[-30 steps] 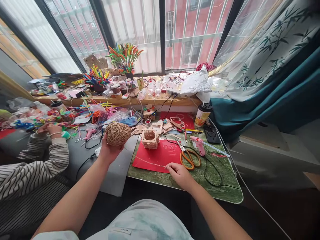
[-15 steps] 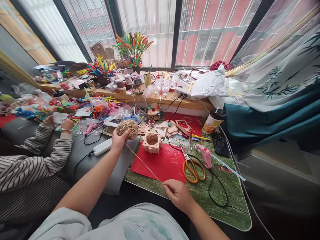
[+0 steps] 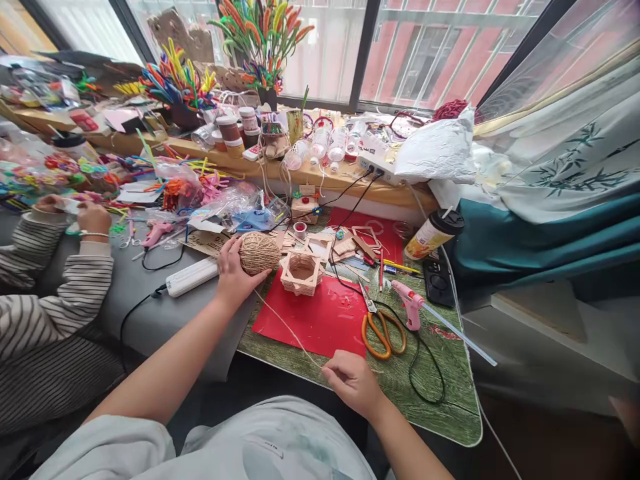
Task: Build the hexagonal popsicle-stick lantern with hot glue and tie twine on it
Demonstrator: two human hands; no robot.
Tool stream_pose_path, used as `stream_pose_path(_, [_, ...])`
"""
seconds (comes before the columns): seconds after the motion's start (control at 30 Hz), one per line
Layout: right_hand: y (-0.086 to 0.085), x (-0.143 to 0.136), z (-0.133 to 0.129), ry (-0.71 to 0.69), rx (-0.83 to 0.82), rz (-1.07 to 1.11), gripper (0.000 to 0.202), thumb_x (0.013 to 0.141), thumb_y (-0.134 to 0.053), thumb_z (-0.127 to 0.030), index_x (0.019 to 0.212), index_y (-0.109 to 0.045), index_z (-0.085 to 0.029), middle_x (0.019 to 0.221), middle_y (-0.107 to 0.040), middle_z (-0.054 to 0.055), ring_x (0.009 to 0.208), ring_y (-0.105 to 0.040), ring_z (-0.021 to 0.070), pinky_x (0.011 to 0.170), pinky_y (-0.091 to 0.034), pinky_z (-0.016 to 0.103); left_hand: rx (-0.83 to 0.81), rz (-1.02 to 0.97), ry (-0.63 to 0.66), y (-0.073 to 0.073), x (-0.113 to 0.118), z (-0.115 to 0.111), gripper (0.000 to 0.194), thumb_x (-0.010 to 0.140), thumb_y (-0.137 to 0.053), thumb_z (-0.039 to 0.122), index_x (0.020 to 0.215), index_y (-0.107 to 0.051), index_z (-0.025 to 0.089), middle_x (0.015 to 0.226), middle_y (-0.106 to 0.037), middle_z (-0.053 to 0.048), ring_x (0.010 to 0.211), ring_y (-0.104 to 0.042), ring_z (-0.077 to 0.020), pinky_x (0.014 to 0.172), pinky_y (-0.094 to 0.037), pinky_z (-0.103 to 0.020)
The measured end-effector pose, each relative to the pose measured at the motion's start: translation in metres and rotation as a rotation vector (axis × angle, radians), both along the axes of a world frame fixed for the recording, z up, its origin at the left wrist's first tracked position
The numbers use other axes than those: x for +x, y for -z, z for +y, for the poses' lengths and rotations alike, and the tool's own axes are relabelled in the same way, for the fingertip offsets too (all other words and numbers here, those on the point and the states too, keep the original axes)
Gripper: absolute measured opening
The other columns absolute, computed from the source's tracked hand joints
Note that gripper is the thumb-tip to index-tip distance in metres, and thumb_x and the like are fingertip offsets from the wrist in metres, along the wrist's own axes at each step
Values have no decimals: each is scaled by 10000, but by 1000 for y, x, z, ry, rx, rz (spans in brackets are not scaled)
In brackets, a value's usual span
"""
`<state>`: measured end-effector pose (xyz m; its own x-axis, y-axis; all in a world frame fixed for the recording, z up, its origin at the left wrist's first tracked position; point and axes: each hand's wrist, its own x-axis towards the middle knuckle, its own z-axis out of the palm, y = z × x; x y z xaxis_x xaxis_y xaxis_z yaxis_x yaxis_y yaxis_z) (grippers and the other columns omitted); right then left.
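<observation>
A ball of twine (image 3: pixel 259 253) rests in my left hand (image 3: pixel 236 270), whose fingers curve round its left and lower side. From the ball a strand of twine (image 3: pixel 290 328) runs down and right to my right hand (image 3: pixel 353 380), which pinches its end. Between the hands lies a red sheet (image 3: pixel 310 320), with a hexagonal stack of wooden sticks (image 3: pixel 301 273) at its back edge. Orange-handled scissors (image 3: pixel 377 327) lie right of the sheet, beside a pink glue gun (image 3: pixel 411 305).
At the left, a person's hands (image 3: pixel 93 219) in striped sleeves hold something white. A white power strip (image 3: pixel 193 276) lies left of my left hand. A lidded cup (image 3: pixel 434 233) and a black phone-like device (image 3: pixel 439 283) stand near the right edge.
The view has shifted and come closer. My left hand has turned further round the twine ball, its fingers now spread along the left side. The strand sags slightly more.
</observation>
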<state>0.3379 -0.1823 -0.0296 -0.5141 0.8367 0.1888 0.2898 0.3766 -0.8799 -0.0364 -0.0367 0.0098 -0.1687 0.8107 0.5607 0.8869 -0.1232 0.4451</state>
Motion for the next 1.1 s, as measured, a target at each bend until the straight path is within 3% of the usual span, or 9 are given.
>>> stream_pose_path(0.07, [-4,-1,2,44,-51,6,362,1093,-591,-372,792,-717,-216,693,-625,14,647,-577,159,630,-414,286,32,68,30,1,-4,-1,1010,843,-904,496,1667,-374,251,1739,-370,-211,1638,-361,-412,1351,-288,-590])
stream_pose_path(0.17, [-19,-3,7,52,-94,-28,348,1089,-596,-363,795,-714,-217,705,-636,15,653,-579,158,627,-421,281,66,199,149,-4,-10,1,802,905,-852,443,1604,-486,299,1677,-518,-169,1598,-443,-409,1322,-285,-602])
stream_pose_path(0.3, [-55,-5,19,15,-64,-97,259,1078,-609,-307,870,-742,-227,715,-648,6,649,-569,148,633,-415,277,23,311,352,-27,-5,10,529,993,-755,398,1499,-610,350,1553,-684,-80,1458,-607,-361,1310,-227,-611])
stream_pose_path(0.47, [-83,-10,39,-22,-43,-160,173,1066,-651,-298,943,-755,-235,765,-698,13,691,-615,151,677,-437,283,-32,263,465,-45,3,34,373,1040,-684,354,1409,-686,302,1516,-719,-72,1401,-648,-330,1213,-370,-561])
stream_pose_path(0.57, [-64,-14,46,30,-10,-191,198,1056,-671,-333,906,-752,-231,725,-673,8,646,-601,154,630,-420,285,-9,230,511,-39,-3,53,333,1062,-628,273,1384,-709,304,1518,-723,-46,1409,-647,-303,1219,-385,-538])
stream_pose_path(0.67, [-29,-17,47,297,114,-237,336,1096,-568,-283,780,-668,-228,657,-613,4,593,-568,162,593,-410,295,-12,172,530,-36,-10,69,353,1070,-585,268,1391,-727,306,1553,-697,-41,1454,-623,-294,1251,-396,-516])
stream_pose_path(0.77, [-6,-18,45,301,211,-324,271,1100,-535,-249,873,-682,-231,690,-629,17,627,-594,188,620,-435,319,-72,93,483,-41,-9,82,351,1078,-559,332,1369,-756,324,1562,-688,-25,1496,-591,-301,1262,-404,-520])
stream_pose_path(0.9, [-3,-22,42,179,326,-468,213,1091,-544,-219,937,-690,-231,732,-658,32,663,-610,206,646,-440,346,-157,36,470,-58,-3,103,316,1085,-552,414,1234,-826,363,1478,-741,2,1436,-624,-316,1239,-408,-556])
stream_pose_path(1.1, [-7,-27,44,177,404,-552,255,1092,-561,-239,863,-673,-227,712,-636,28,672,-575,203,653,-383,355,-307,220,699,-87,-17,129,348,1054,-563,523,1044,-887,395,1232,-821,-20,1146,-685,-324,1055,-510,-525])
